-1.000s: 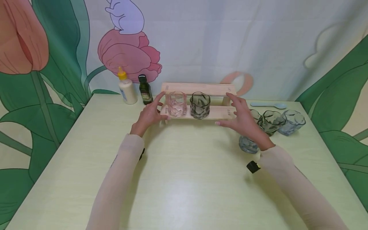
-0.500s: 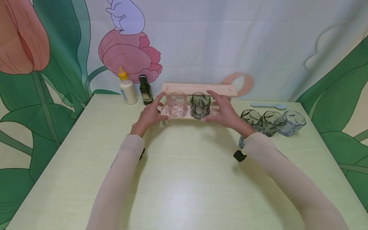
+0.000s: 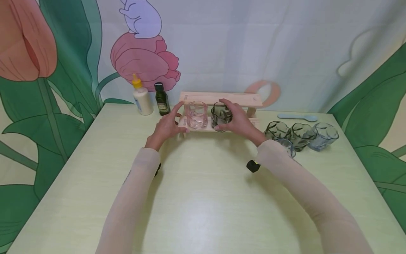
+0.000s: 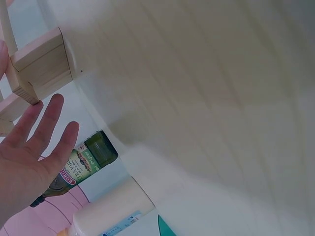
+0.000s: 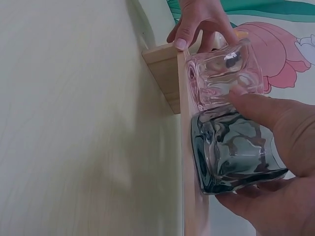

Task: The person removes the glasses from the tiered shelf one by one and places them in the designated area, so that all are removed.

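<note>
A two-tier wooden rack (image 3: 228, 98) stands at the back of the table. On its lower shelf sit a pink glass (image 3: 197, 120) and, to its right, a grey glass (image 5: 236, 152). My left hand (image 3: 166, 125) grips the rack's left end, its thumb at the front of the lower shelf. In the left wrist view several fingers of it are spread, one touching the wood. My right hand (image 3: 239, 121) holds the grey glass, with the thumb on one side and fingers on the other. The glass stands upright against the shelf.
To the right stand two more grey glasses (image 3: 302, 135) and two bluish ones (image 3: 323, 137), one partly behind the right sleeve. A pale blue spoon (image 3: 296, 117) lies behind them. At the left are a yellow-capped bottle (image 3: 143, 102) and a dark green bottle (image 4: 81, 164).
My right hand has moved left from the rack's right end to the grey glass and closed round it. The left hand and both glasses on the rack have stayed in place.
</note>
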Available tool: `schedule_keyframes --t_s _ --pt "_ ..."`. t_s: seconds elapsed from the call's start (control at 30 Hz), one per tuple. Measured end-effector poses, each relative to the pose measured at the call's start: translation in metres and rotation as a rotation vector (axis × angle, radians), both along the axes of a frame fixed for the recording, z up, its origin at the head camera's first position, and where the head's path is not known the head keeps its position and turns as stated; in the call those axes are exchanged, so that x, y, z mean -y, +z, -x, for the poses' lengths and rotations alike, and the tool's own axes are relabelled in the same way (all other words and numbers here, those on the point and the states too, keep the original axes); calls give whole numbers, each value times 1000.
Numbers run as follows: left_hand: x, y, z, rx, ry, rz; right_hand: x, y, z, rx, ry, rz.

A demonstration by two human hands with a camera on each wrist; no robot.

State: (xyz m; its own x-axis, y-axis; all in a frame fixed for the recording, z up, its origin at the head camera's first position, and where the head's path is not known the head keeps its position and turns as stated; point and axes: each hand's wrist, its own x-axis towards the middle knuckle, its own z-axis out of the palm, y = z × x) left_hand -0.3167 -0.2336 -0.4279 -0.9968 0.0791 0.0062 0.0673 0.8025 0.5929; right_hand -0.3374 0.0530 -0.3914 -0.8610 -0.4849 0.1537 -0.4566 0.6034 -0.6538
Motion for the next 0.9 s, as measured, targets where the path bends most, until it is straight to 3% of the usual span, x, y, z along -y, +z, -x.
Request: schedule_keyframes --t_s 0.9 --pt "0 1 0 5 -5 -2 12 -4 3 -5 -90 -29"
